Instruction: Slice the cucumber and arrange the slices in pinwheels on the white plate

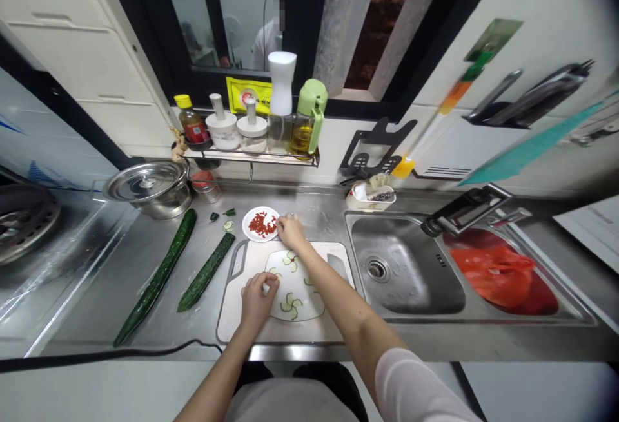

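Observation:
My right hand (291, 232) is at the right rim of a small white plate (247, 223) with red goji berries (262, 223) on it. Its fingers are pinched together, and what they hold, if anything, is too small to tell. Over the left side of a white serving plate (302, 299), my left hand (258, 298) has thumb and forefinger closed in a pinch, contents hidden. Thin cucumber slices (291, 306) lie in pinwheel shapes on that plate; the top one (291, 259) has a red dot at its centre. The plate rests on a pale cutting board (236, 319), with a knife blade (338, 266) partly visible.
Left of the board lie a whole cucumber (157, 277) and a cut one (206, 274), with cucumber scraps (228, 226) behind. A lidded steel pot (155, 193) stands at back left. The sink (406, 267) and a red plastic bag (498, 277) are rightward. Bottles line a shelf (251, 156).

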Tool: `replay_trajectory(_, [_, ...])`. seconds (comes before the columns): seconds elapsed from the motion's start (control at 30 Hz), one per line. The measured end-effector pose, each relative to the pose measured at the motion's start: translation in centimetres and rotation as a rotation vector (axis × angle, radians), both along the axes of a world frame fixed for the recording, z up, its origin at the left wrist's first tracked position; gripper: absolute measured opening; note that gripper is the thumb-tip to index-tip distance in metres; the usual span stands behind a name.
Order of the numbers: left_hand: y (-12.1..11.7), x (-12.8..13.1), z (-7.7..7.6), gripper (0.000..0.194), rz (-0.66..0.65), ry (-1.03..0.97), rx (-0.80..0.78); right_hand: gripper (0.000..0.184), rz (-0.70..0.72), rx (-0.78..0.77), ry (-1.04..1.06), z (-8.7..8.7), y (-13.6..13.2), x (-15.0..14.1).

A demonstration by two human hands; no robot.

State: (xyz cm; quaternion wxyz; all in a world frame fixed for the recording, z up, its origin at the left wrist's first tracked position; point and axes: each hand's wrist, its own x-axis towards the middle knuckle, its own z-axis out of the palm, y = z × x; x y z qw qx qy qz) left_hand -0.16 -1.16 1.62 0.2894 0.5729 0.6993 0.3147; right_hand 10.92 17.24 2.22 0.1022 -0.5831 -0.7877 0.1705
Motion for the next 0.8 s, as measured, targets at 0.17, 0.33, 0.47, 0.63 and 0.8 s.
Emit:
replay_trajectory(0.17, [-0.6,-0.7,-0.2,0.022,0.034,-0.053,-0.014,0.027,0.079,-0.048,-0.162,-0.7,2.9,-2.1])
replay_trajectory(0.33, [-0.8,-1.3,-0.7,0.026,0.071,-0.097,-0.007,0.026,0.112,-0.035,-0.224,-1.5,4.0,-2.9])
replay_trajectory(0.47, [-1.0,-1.6,-1.2,0.027,0.082,-0.113,-0.018,0.025,0.146,-0.01,-0.26,-1.9,4.3,-3.2])
replay_trajectory(0.63, [-1.2,-1.7,-1.5,0.027,0.085,-0.136,-0.042,0.024,0.169,0.008,-0.235,-2.1,4.4,-3.4])
replay_trajectory(0.8, [-1.2,-1.7,-1.5,0.026,0.093,-0.138,-0.05,0.025,0.164,0.009,-0.223,-2.4,4.3,-3.4])
